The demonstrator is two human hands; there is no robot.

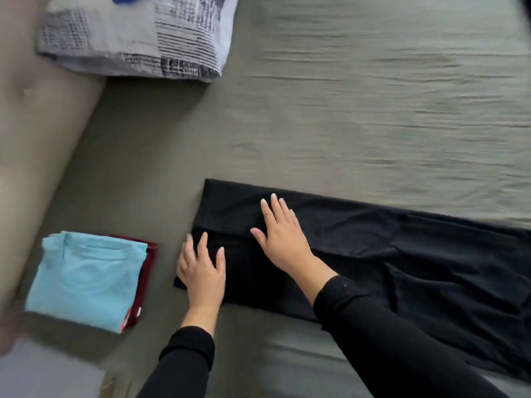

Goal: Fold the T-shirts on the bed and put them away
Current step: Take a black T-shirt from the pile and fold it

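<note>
You've got two folded shirts stacked at lower left, the light blue T-shirt (86, 280) on a maroon one (149, 262), and now your left hand (202, 271) and right hand (283, 234) press flat, fingers straight, on the half-folded black T-shirt (373, 254) mid-frame on the bed (344, 110), with nothing put away yet

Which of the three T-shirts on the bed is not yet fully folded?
The black T-shirt, lying long under both hands. The light blue T-shirt and dark red T-shirt beneath it are stacked, folded.
</note>
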